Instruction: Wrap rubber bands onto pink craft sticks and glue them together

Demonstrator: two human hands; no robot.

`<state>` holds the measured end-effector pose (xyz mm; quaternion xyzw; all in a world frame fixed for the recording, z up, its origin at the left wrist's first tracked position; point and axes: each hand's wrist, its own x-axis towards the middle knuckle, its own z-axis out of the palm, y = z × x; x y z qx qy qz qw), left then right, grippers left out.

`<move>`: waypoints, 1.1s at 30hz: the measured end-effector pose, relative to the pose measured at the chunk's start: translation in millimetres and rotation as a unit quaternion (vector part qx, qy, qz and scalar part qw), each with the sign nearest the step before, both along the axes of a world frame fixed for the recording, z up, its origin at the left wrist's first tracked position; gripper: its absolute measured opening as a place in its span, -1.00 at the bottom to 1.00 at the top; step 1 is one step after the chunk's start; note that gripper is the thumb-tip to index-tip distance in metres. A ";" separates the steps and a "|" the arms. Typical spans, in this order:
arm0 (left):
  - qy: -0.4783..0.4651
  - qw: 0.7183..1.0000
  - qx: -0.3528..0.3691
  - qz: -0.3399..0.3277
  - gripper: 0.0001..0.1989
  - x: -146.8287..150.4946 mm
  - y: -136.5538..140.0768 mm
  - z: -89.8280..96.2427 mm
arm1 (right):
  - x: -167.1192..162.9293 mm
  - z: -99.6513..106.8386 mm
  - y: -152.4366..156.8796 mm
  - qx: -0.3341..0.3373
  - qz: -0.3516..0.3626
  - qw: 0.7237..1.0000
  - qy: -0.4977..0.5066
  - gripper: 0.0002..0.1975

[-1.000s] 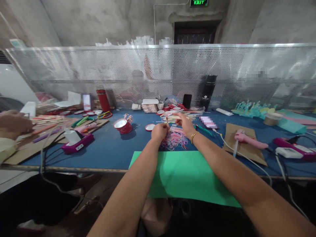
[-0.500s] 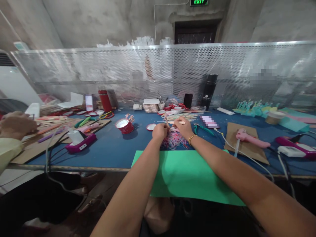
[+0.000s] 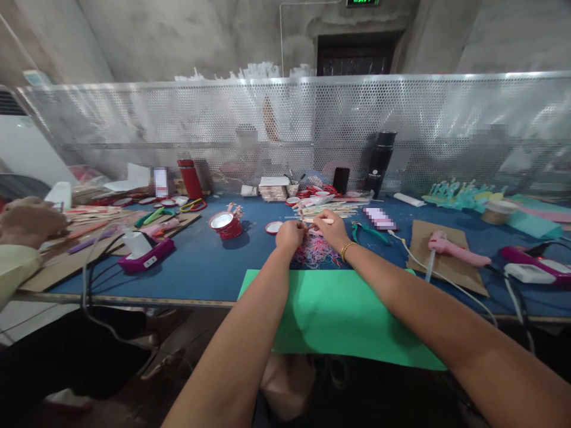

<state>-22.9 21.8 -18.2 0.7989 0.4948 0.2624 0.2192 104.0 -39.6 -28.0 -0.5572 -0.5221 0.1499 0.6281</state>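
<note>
Work appears unfinished: left hand [image 3: 289,237] pinches a strip [image 3: 301,215], right hand [image 3: 331,230] grips a stick [image 3: 329,222], yarn [image 3: 317,253] lies loose toward the table's [image 3: 196,270] front edge.

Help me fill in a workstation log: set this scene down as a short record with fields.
Left hand: seems to pinch a thin upright strip
Right hand: closed on a pale stick, close beside the left hand
Near the hands: tangled pink, blue and purple threads
Front: green sheet, extending past the edge of the blue table
Right side: pink glue gun, partly over cardboard
Back: red bottle and black bottle, before a perforated screen
Co-worker: one hand, far left
Unclear: whether strip and stick touch
</note>
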 end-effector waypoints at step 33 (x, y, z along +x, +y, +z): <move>-0.012 1.000 -0.005 -0.003 -0.81 0.7 2.1 -1.8 | 1.0 -2.6 2.2 0.004 -0.007 1.000 -0.015 -0.86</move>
